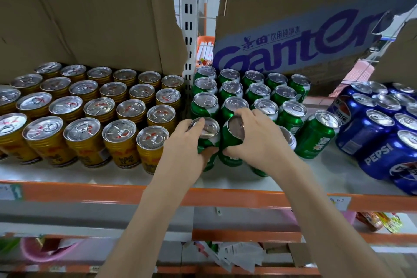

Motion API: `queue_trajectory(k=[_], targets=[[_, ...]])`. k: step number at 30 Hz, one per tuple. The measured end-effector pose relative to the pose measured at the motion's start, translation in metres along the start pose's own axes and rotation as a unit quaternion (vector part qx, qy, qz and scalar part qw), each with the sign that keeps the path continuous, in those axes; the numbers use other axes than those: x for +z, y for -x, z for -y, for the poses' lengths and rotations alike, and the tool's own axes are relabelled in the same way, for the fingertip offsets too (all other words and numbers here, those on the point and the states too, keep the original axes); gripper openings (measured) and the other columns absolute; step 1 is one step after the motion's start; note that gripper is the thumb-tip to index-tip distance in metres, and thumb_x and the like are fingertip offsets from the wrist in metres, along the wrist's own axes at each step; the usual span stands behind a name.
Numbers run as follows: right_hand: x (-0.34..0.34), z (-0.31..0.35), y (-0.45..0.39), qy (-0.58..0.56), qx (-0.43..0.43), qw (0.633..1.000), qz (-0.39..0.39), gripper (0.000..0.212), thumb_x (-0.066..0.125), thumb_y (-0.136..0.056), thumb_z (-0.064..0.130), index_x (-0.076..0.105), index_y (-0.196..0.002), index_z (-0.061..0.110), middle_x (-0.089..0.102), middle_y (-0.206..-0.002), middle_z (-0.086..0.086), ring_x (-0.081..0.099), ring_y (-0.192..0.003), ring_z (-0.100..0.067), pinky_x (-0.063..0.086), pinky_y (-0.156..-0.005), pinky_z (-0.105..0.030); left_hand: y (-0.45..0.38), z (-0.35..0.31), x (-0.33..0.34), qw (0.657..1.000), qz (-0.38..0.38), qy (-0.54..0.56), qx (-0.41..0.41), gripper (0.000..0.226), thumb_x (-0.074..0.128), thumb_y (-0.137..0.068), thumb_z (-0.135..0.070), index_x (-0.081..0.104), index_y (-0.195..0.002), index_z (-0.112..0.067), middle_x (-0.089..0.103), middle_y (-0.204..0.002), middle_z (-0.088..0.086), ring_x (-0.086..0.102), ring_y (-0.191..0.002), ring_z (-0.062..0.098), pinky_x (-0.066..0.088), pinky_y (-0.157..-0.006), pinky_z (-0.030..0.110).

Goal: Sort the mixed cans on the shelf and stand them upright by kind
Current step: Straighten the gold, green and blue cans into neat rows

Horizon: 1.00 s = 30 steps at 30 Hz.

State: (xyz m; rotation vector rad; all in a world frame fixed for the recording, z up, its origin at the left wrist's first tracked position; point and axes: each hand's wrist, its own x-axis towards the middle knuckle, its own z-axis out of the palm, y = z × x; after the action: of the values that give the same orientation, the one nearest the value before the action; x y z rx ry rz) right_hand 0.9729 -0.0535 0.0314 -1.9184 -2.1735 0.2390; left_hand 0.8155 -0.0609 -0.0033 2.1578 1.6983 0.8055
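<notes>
Three kinds of cans stand upright on the white shelf (327,174): gold cans (90,106) on the left, green cans (248,95) in the middle, blue Pepsi cans (379,124) on the right. My left hand (182,151) grips a green can (208,130) at the front of the green group. Right beside it, my right hand (259,140) grips a second green can (232,135), which tilts slightly to the left. The two cans nearly touch. Another green can (288,137) is partly hidden behind my right hand.
Cardboard sheets (90,13) stand behind the gold cans, and a Ganten box (293,40) behind the green ones. A white slotted upright (188,29) divides the bays. The shelf has an orange front rail (90,192). Lower shelves hold packets (379,221) and papers (237,255).
</notes>
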Motion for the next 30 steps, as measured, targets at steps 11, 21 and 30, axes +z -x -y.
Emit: queue_trajectory(k=[11, 21, 30], targets=[[-0.020, -0.019, 0.000, 0.026, -0.076, 0.995, 0.059, 0.071, 0.069, -0.081, 0.039, 0.034, -0.140, 0.020, 0.039, -0.130, 0.002, 0.042, -0.118, -0.018, 0.038, -0.094, -0.030, -0.003, 0.013, -0.003, 0.994, 0.053, -0.071, 0.056, 0.074, 0.064, -0.086, -0.009, 0.024, -0.147, -0.015, 0.025, -0.147, 0.005, 0.038, -0.127, 0.024, 0.034, -0.100, 0.029], [-0.008, -0.027, 0.005, 0.004, -0.123, 0.992, 0.010, 0.065, 0.066, -0.084, 0.036, 0.037, -0.140, 0.023, 0.038, -0.133, 0.006, 0.046, -0.111, -0.013, 0.038, -0.086, -0.023, -0.011, 0.011, 0.006, 0.997, 0.027, -0.043, 0.049, 0.070, 0.065, -0.084, -0.002, 0.032, -0.145, -0.011, 0.032, -0.146, 0.007, 0.039, -0.127, 0.026, 0.035, -0.102, 0.033], [-0.001, -0.027, -0.005, -0.010, -0.162, 0.987, 0.003, 0.041, 0.070, -0.081, 0.031, 0.053, -0.117, 0.020, 0.045, -0.116, 0.000, 0.048, -0.099, -0.019, 0.036, -0.080, -0.024, -0.007, 0.015, -0.004, 0.998, 0.020, -0.045, 0.030, 0.069, 0.068, -0.081, -0.002, 0.036, -0.142, -0.011, 0.036, -0.140, 0.006, 0.043, -0.121, 0.024, 0.037, -0.096, 0.028]])
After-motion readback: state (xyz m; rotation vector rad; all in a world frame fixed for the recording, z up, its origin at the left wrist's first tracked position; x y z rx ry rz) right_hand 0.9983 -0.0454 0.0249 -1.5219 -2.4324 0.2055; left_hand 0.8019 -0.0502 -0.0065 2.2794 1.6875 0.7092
